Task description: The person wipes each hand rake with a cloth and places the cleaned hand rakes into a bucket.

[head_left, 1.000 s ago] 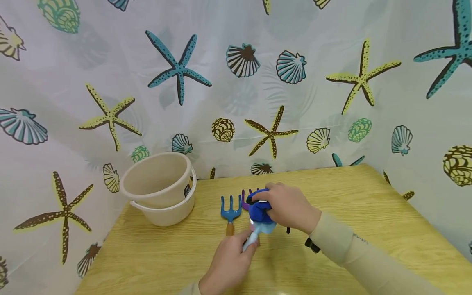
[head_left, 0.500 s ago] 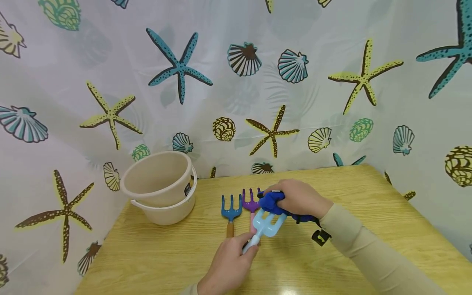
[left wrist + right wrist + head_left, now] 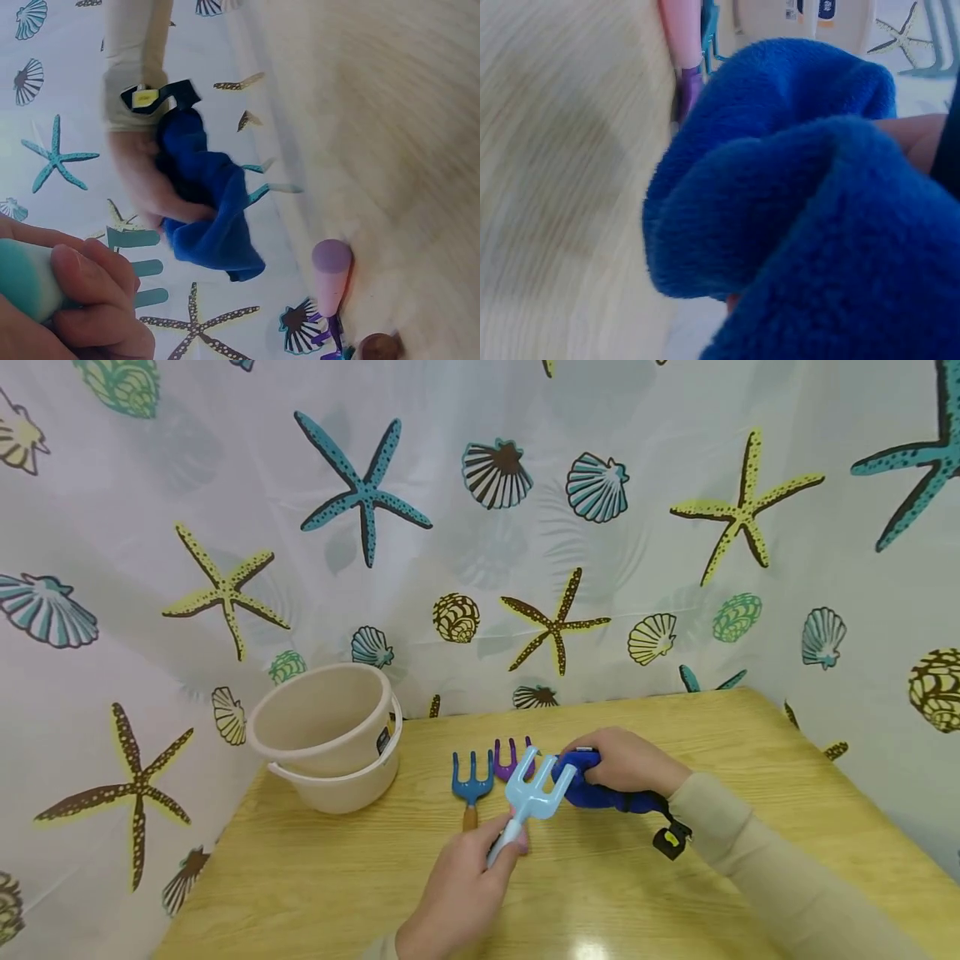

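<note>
My left hand (image 3: 461, 889) grips a light blue hand fork (image 3: 534, 797) by its handle, with the tines pointing up and away over the table. Beside the tines, on the right, my right hand (image 3: 630, 760) holds a bunched blue cloth (image 3: 588, 793). That fluffy cloth (image 3: 765, 202) fills much of the right wrist view and hides most of the fingers. In the left wrist view, the cloth (image 3: 214, 195) hangs from the right hand, near the fork's tines (image 3: 148, 268).
Behind the held fork lie a blue hand fork (image 3: 472, 787) with a brown handle and a purple hand fork (image 3: 512, 768) with a pink handle. A beige bucket (image 3: 322, 756) stands at the table's back left. A patterned curtain (image 3: 487, 543) rises behind the wooden table (image 3: 315, 885).
My right hand has moved right with the cloth, off the fork's tines, which were covered a second ago. The light blue fork has risen slightly in my left hand.
</note>
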Motion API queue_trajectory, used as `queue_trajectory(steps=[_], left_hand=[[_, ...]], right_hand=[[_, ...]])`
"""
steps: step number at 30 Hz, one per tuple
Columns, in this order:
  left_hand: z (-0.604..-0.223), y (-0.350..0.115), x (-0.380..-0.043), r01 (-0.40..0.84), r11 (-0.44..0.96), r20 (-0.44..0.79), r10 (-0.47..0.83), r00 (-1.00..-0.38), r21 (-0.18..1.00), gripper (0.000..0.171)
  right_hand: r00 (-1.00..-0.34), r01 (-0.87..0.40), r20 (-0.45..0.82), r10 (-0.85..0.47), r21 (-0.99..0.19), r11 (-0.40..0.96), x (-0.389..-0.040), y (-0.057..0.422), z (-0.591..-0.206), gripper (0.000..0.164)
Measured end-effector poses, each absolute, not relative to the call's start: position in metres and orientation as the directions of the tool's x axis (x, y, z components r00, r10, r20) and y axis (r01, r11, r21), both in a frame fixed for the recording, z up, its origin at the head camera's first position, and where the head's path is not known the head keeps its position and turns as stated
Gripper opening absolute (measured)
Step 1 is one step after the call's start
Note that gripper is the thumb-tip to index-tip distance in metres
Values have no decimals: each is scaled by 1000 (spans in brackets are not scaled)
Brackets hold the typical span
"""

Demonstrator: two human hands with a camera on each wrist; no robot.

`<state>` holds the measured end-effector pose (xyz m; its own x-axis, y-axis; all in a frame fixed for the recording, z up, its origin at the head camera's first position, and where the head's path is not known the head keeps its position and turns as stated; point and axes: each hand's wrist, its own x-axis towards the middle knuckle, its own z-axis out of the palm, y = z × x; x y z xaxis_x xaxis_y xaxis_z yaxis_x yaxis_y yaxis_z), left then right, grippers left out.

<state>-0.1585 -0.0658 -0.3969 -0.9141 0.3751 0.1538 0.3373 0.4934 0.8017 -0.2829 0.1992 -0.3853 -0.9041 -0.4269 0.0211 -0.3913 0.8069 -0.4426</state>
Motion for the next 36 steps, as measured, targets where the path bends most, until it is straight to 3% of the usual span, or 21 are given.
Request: queue_trajectory(steps=[4, 9, 14, 18, 29, 32, 36], left_hand=[[-392, -66, -160, 351, 480, 164, 388, -907, 804, 14], [-394, -66, -161, 308, 457, 111, 409, -906, 834, 28], [-394, -65, -160, 314, 419, 100, 459, -883, 852, 25], [-393, -65, -158, 289, 411, 70, 470, -880, 865, 18], [-395, -67, -158, 265, 418, 59, 443, -895, 869, 32], [-395, -69, -161, 297, 434, 95, 429, -898, 850, 32], [-396, -70, -163, 327, 427, 127, 432, -893, 843, 24]], right_hand=[[-918, -385, 109, -382, -483, 786, -288, 210, -378, 37], [-893, -446, 231, -387, -579, 683, -289, 205, -360, 41], [-806, -544, 183, -562, -604, 582, -283, 191, -361, 41], [-776, -548, 122, -618, -616, 566, -279, 189, -368, 38], [-844, -484, 84, -529, -544, 686, -276, 202, -382, 35], [-872, -466, 115, -476, -496, 733, -274, 207, -382, 38], [-890, -453, 218, -401, -532, 715, -268, 211, -370, 44]])
